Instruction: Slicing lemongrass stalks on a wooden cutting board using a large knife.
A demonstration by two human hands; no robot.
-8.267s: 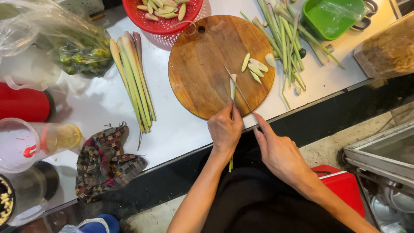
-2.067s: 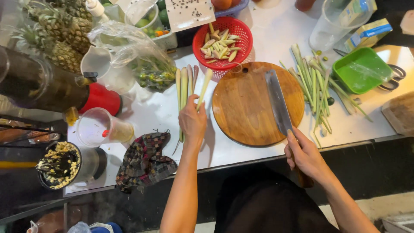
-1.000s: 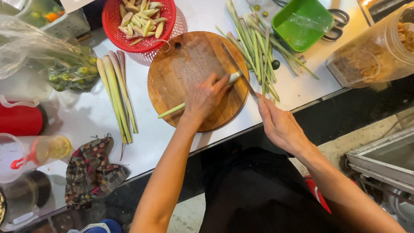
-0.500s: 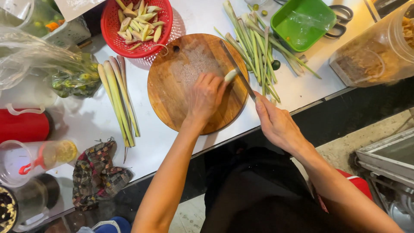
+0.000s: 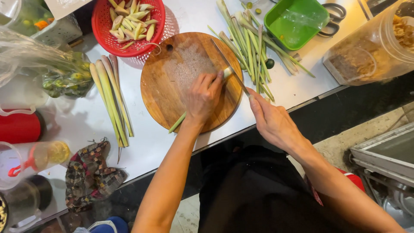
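My left hand (image 5: 202, 98) presses a lemongrass stalk (image 5: 177, 123) flat on the round wooden cutting board (image 5: 164, 95); the stalk's pale end pokes out past my fingertips. My right hand (image 5: 272, 123) grips a long knife (image 5: 226, 64), whose blade lies across the stalk's pale end at the board's right side. A red basket (image 5: 105, 30) of cut lemongrass pieces stands behind the board. Whole stalks (image 5: 111, 99) lie to the board's left.
A heap of green trimmings (image 5: 250, 47) lies right of the board, beside a green tray (image 5: 297, 21) and scissors (image 5: 334, 17). A clear tub (image 5: 375, 47) sits far right. At left are a plastic bag of greens (image 5: 56, 73), a red lid (image 5: 17, 127), a patterned cloth (image 5: 92, 172).
Earlier my left hand fetched a stalk from the left pile and laid it on the board. In the last half second the knife came down onto its pale end.
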